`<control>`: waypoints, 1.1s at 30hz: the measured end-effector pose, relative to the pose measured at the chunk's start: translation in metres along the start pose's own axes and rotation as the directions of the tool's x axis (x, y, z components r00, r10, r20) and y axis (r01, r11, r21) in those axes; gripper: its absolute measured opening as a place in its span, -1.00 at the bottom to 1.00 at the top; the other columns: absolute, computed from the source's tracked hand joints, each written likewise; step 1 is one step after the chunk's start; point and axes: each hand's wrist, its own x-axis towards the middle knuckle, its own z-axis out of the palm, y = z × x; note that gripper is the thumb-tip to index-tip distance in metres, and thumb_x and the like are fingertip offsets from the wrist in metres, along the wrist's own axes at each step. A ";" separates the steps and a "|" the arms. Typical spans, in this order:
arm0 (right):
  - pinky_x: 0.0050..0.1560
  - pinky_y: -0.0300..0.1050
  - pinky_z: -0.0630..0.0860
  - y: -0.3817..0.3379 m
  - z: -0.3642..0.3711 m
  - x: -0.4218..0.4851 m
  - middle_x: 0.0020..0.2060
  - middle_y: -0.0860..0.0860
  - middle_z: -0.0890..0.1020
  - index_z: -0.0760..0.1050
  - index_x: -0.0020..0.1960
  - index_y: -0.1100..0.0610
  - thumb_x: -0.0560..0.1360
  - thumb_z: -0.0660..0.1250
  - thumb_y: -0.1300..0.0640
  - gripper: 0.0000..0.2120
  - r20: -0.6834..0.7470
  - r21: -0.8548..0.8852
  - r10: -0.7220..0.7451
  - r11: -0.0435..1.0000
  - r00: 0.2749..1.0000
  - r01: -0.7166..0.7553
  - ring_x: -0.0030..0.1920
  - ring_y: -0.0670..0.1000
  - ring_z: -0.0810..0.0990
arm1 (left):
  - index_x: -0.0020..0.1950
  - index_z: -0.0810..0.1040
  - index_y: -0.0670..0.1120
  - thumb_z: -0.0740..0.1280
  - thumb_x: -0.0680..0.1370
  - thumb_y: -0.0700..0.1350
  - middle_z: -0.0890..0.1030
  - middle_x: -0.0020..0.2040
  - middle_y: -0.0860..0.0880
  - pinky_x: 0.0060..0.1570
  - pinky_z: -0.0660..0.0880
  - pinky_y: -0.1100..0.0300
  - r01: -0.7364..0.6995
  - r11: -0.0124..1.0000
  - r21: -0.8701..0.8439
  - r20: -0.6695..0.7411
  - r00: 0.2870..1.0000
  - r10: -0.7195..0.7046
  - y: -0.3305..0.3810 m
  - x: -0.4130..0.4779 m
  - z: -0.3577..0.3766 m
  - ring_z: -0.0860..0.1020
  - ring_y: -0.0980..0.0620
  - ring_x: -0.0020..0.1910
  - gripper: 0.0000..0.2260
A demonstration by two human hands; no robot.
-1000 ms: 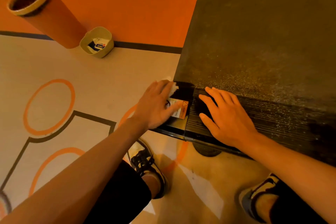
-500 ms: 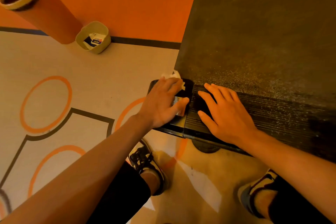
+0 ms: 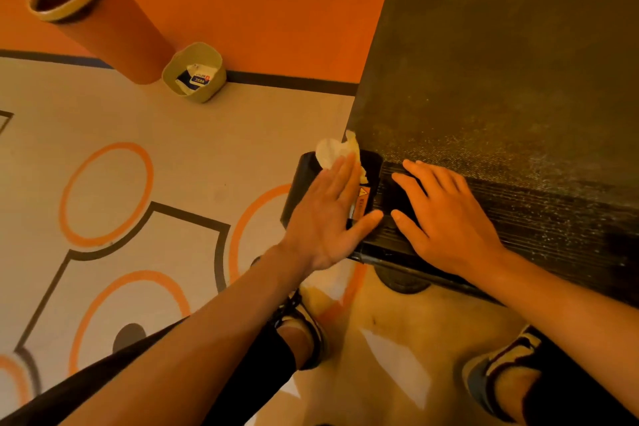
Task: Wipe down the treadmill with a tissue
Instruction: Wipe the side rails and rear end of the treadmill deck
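View: head camera, looking down.
Treadmill (image 3: 501, 62): one, dark, filling the upper right of the frame; ribbed rear edge across centre right, glossy black corner cap at centre.
Tissue (image 3: 333, 150): one, crumpled and pale, on the corner cap just above centre, partly under the left fingertips.
Left hand (image 3: 328, 214): one, centre of frame; fingers straight and flat, not clenched, pressing the tissue onto the cap.
Right hand (image 3: 446, 214): one, just right of centre; released, fingers spread, palm down on the ribbed edge, grasping nothing.
Sticker (image 3: 361, 204): one, orange, on the cap between the two hands.
Bin (image 3: 114, 34): one, tall and orange, upper left.
Tub (image 3: 193, 74): one, small and pale green, just beside the bin, a packet inside.
Shoes: two, lower centre (image 3: 304, 325) and lower right (image 3: 498, 367).
Floor rings (image 3: 103, 194): four, orange, left half; three partly hidden or cut off.
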 end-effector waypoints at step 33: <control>0.53 0.19 0.23 0.002 0.006 0.001 0.59 0.12 0.32 0.31 0.60 0.13 0.60 0.06 -0.24 -0.31 -0.008 -0.049 -0.077 0.996 0.997 0.076 0.58 0.17 0.26 | 0.71 -0.11 -0.01 -0.06 0.57 0.44 -0.16 0.69 0.05 0.55 -0.30 0.31 0.149 0.972 -0.184 -0.111 0.979 -0.171 -0.038 -0.044 0.012 -0.19 0.15 0.66 -0.16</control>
